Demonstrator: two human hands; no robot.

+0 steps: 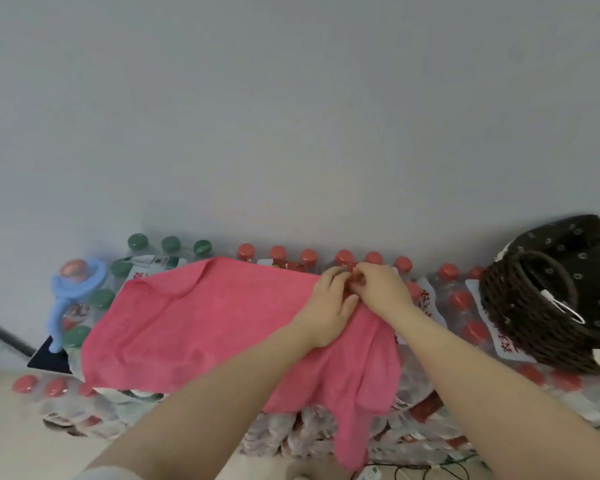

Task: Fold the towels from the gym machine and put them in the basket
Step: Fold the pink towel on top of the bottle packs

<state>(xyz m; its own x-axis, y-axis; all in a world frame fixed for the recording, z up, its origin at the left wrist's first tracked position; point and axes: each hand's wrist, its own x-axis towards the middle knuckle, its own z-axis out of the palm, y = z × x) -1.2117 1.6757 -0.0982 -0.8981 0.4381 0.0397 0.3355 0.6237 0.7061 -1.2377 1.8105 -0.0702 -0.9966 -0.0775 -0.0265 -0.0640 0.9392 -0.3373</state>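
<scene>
Head view, single frame. A pink towel (201, 327) lies spread over shrink-wrapped packs of bottled water (329, 434) in the lower centre of the frame. The towel's left part is flat. Its right part is bunched, and one corner hangs down over the front of the packs at lower centre-right.

Both hands meet at the towel's far right corner, right of frame centre. The left hand (329, 306) rests palm-down on the cloth, fingers curled onto the corner. The right hand (381, 289) touches it from the right, fingers bent and pinching the same corner. The fingertips of the two hands are pressed close together on the cloth, and exactly which fingers hold the fabric cannot be resolved. Both forearms enter from the bottom edge.

A dark wicker basket (527, 317) with a dark patterned lining (582, 254) sits on the packs at the right edge of the frame, well apart from the towel. Its handle arches over the opening. Whether it holds anything cannot be seen.

Red bottle caps (343, 256) run along the back row behind the hands. Green caps (137, 241) stand at the upper left of the stack. A light blue plastic hand pump (75, 289) stands at the left, just beside the towel's left edge. A plain grey wall (291, 116) fills the upper half of the frame.
</scene>
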